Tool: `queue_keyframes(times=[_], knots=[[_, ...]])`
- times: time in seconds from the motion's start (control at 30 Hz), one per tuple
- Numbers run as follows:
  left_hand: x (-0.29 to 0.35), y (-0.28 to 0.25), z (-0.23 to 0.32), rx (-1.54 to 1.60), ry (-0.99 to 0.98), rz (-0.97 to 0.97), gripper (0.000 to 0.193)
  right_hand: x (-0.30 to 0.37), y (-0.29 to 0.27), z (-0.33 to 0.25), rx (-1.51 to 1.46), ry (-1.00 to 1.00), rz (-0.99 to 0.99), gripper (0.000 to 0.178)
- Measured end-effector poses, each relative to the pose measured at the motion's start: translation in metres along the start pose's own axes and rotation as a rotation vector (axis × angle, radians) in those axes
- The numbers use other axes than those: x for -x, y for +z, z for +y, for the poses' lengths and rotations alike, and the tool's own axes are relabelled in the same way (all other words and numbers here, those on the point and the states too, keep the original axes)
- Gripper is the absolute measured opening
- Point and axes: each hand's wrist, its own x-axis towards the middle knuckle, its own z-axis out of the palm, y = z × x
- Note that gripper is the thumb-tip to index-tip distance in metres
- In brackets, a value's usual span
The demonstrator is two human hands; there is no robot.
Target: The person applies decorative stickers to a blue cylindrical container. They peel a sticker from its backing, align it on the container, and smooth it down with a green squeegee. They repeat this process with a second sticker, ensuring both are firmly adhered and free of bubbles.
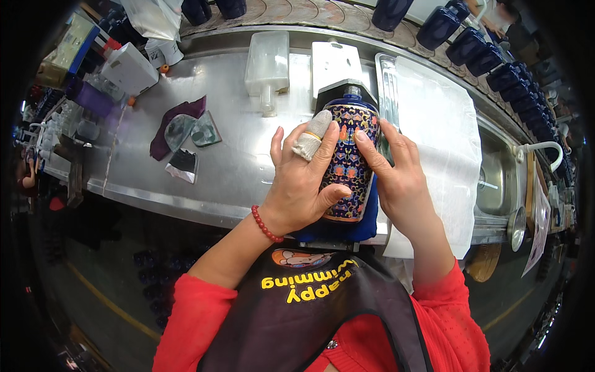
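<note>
A dark blue bottle (348,166) with a bright ornate pattern lies in front of me, its neck pointing away. It rests on a blue cloth (364,218), with a dark angular piece (331,91) behind its neck. My left hand (297,177) is open, index fingertip and thumb laid on the bottle's left part, other fingers spread off it. A grey fabric finger cover (313,135) sits on one finger. With its thumb on the patterned top and fingers along the right side, my right hand (400,177) holds the bottle. The bottle's underside is hidden.
Purple and clear scraps (180,133) lie on the metal table (217,80) at left. A clear square bottle (267,68) and a white block (334,60) stand behind. White sheeting (434,136) covers the right, beside a sink (499,177). Blue bottles (466,46) line the conveyor (279,11).
</note>
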Motion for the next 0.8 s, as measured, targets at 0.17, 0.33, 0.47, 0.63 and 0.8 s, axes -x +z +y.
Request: queue_keyframes(times=[0.17, 0.33, 0.47, 0.63, 0.8], knots=[[0.0007, -0.0013, 0.0008, -0.019, 0.004, -0.005, 0.094, 0.0014, -0.0005, -0.0009, -0.022, 0.008, 0.002, 0.069], [-0.0009, -0.0005, 0.0035, -0.045, 0.018, 0.002, 0.094, 0.0012, -0.0009, -0.0005, -0.011, -0.012, -0.002, 0.071], [-0.0023, -0.0014, 0.0039, -0.059, 0.025, -0.005, 0.093, 0.0000, -0.0029, -0.0001, -0.014, -0.026, -0.002, 0.071], [-0.0039, -0.0010, 0.0033, -0.018, 0.005, 0.016, 0.093, -0.0020, -0.0037, -0.0011, -0.038, 0.015, -0.007, 0.069], [-0.0058, 0.0006, 0.0026, -0.044, 0.023, 0.007, 0.094, -0.0043, -0.0022, -0.0010, -0.012, -0.005, 0.000, 0.069]])
